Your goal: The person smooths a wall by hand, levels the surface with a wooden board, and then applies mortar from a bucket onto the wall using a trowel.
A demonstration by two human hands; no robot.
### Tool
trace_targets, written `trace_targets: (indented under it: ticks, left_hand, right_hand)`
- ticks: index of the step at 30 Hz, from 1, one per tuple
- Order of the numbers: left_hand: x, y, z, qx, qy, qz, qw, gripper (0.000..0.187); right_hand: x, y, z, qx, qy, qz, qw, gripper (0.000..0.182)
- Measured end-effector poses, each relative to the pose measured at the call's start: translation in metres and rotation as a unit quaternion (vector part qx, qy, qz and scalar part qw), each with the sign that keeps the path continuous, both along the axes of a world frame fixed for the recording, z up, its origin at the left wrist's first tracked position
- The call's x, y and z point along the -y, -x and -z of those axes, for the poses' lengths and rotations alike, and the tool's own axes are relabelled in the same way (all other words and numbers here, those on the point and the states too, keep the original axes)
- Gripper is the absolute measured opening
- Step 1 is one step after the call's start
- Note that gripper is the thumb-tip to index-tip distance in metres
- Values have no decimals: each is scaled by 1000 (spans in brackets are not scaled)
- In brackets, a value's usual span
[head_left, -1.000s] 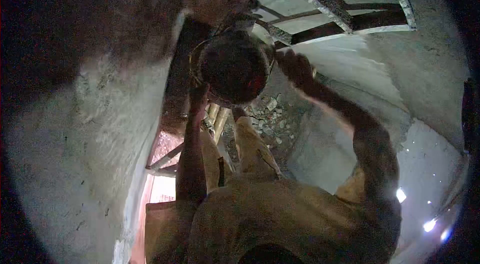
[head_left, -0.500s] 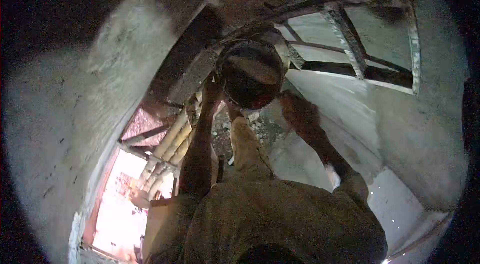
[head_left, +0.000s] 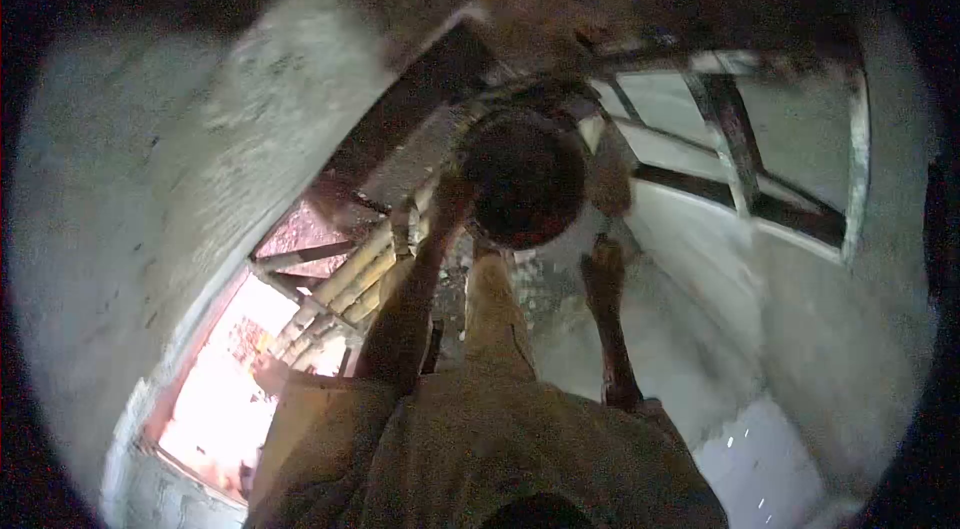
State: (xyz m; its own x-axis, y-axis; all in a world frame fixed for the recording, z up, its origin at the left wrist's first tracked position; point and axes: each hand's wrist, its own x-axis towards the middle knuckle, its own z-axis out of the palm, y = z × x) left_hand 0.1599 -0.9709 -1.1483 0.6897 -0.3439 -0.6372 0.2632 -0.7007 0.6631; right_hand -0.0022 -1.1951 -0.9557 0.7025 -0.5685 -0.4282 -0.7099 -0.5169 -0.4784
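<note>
A round, dark pan (head_left: 525, 179) is held up in front of me, its inside too dark to make out. My left hand (head_left: 455, 197) is closed at its left side, the fingers mostly in shadow. To the right of the pan, my right hand (head_left: 603, 264) is closed around a handle. Above that hand shows a broad, flat brown blade, which looks like a trowel (head_left: 610, 179), beside the pan's right rim. Motion blur and dim light soften its outline.
A frame with crossbars (head_left: 740, 154) is at the upper right. Plastered walls (head_left: 210, 159) rise on both sides. At lower left are a bright opening (head_left: 225, 379) and stacked pale poles (head_left: 355, 279). Rubble (head_left: 455, 279) lies on the floor near my leg (head_left: 493, 309).
My right hand has dropped slightly, and the trowel blade now shows beside the pan. The pan has shifted right and down in view, its inside darker. The camera view has turned a little.
</note>
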Motion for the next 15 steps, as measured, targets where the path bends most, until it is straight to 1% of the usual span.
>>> trace_targets:
  ticks: [1, 2, 3, 5, 7, 10, 15]
  left_hand:
    - [-2, -13, -23, -10, -35, 83, 996, 67]
    - [17, 4, 1, 9, -37, 22, 999, 70]
    - [22, 9, 9, 13, -28, 5, 1000, 69]
    - [28, 19, 11, 23, -26, -22, 999, 68]
    - [26, 23, 14, 23, -36, -55, 998, 66]
    - [28, 25, 18, 3, -47, -82, 996, 64]
    - [24, 18, 18, -18, -49, -121, 991, 61]
  right_hand:
    - [10, -4, 12, 23, -20, 76, 997, 40]
    - [23, -11, 26, 33, -52, 134, 989, 40]
    - [36, -20, 41, 43, -92, 175, 979, 40]
    - [54, -49, 77, 44, -197, 209, 957, 41]
    - [64, -78, 107, 27, -267, 212, 940, 42]
    - [78, -100, 134, 11, -282, 216, 935, 43]
    - [108, -105, 135, 0, -250, 209, 945, 45]
